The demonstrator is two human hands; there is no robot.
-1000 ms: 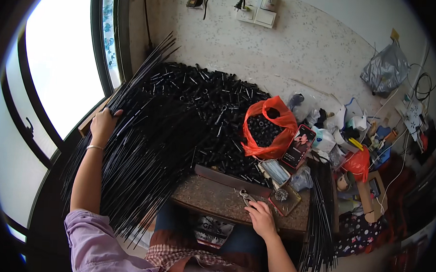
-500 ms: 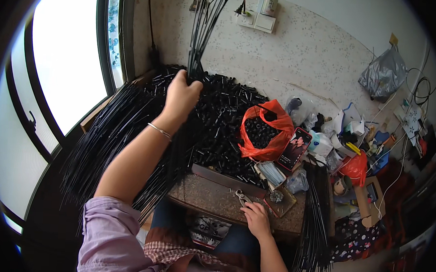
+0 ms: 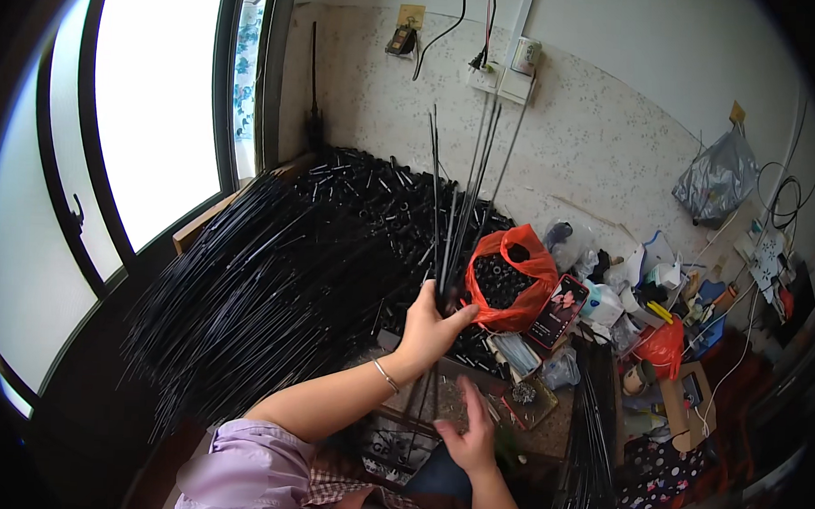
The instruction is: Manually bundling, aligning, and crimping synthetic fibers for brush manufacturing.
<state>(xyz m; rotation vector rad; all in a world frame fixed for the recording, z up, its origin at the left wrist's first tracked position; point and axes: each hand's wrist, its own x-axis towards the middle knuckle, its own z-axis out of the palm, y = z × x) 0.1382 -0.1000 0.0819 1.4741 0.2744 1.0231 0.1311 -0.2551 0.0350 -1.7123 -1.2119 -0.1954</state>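
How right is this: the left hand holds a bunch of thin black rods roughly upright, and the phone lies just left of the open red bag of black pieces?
One slip: the head view shows the phone just right of the open red bag of black pieces. The left hand does hold a bunch of thin black rods roughly upright.

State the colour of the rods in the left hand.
Black: the rods in the left hand show best in the head view.
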